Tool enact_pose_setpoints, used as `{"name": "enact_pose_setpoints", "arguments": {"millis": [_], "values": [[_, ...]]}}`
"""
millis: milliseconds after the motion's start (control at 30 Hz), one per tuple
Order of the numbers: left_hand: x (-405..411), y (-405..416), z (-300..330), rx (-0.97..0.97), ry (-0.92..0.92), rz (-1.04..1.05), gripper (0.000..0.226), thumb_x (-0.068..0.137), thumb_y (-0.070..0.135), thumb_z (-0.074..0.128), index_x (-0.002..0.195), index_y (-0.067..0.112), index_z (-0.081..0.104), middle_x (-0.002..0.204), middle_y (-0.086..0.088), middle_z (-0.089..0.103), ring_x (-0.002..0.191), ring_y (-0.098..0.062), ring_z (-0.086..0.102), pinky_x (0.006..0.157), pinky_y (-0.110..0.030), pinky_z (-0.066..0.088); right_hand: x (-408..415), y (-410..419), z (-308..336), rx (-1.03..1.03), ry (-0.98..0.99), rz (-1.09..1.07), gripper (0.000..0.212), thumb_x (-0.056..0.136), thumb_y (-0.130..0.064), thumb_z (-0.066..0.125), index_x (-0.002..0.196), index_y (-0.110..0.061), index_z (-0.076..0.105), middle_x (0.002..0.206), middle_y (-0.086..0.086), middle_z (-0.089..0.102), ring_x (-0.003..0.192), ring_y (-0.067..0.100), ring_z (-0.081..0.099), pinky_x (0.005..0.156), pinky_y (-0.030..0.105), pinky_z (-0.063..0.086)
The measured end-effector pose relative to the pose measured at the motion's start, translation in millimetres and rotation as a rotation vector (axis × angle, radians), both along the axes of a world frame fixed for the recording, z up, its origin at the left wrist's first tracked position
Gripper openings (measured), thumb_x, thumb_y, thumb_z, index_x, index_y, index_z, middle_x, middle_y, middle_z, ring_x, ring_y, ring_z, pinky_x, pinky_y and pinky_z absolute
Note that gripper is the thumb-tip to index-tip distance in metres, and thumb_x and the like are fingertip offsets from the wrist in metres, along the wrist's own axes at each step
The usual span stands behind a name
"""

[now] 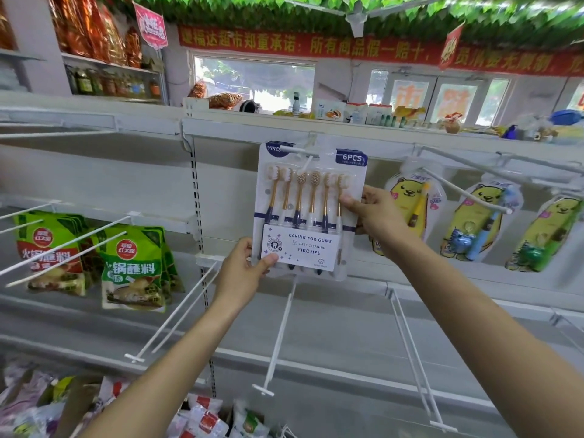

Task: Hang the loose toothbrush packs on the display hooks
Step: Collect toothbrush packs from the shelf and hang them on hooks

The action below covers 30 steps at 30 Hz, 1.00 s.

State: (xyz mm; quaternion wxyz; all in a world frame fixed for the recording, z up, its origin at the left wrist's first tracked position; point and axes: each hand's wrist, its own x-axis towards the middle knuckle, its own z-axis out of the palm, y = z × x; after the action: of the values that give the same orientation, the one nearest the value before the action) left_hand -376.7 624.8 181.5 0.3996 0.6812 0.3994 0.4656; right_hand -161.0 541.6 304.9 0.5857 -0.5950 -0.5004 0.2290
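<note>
A white six-piece toothbrush pack point(311, 210) with gold-handled brushes is held up against the shelf back. Its top hole sits around the tip of a white display hook point(303, 153) under the upper shelf rail. My left hand point(245, 267) pinches the pack's lower left corner. My right hand point(374, 216) pinches its right edge at mid height. More packs of the same kind seem stacked behind it on the hook.
Yellow bear-shaped children's toothbrush packs point(474, 222) hang on hooks to the right. Green sauce pouches point(132, 267) hang at the left. Bare white hooks point(278, 339) jut out below the pack. Loose packets point(202, 418) lie at the bottom.
</note>
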Motion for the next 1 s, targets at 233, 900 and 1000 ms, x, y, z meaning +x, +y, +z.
{"name": "enact_pose_setpoints", "arguments": {"millis": [233, 900, 1000], "values": [[9.0, -0.8, 5.5, -0.012, 0.054, 0.026, 0.028, 0.092, 0.035, 0.07, 0.111, 0.022, 0.053, 0.113, 0.004, 0.066, 0.08, -0.016, 0.072, 0.086, -0.047, 0.059, 6.0, 6.8, -4.5, -0.005, -0.038, -0.007, 0.013, 0.1, -0.022, 0.06, 0.1, -0.016, 0.072, 0.092, 0.007, 0.078, 0.091, 0.035, 0.074, 0.08, 0.062, 0.057], [-42.0, -86.6, 7.1, 0.422, 0.617, -0.093, 0.054, 0.098, 0.039, 0.058, 0.146, 0.02, 0.041, 0.139, 0.002, 0.056, 0.122, -0.02, 0.055, 0.096, -0.03, 0.039, -32.2, -142.1, -82.9, -0.277, -0.919, -0.373, 0.04, 0.093, -0.019, 0.065, 0.132, -0.018, 0.056, 0.13, 0.001, 0.064, 0.119, 0.025, 0.058, 0.094, 0.04, 0.049], [-30.8, -115.1, 14.6, 0.551, 0.604, -0.224, 0.062, 0.095, 0.034, 0.062, 0.15, 0.021, 0.036, 0.142, 0.001, 0.053, 0.13, -0.021, 0.048, 0.105, -0.033, 0.037, -51.1, -182.0, -85.2, -0.314, -0.99, -0.403, 0.046, 0.092, -0.018, 0.065, 0.136, -0.02, 0.051, 0.134, 0.002, 0.059, 0.122, 0.026, 0.054, 0.092, 0.042, 0.049]]}}
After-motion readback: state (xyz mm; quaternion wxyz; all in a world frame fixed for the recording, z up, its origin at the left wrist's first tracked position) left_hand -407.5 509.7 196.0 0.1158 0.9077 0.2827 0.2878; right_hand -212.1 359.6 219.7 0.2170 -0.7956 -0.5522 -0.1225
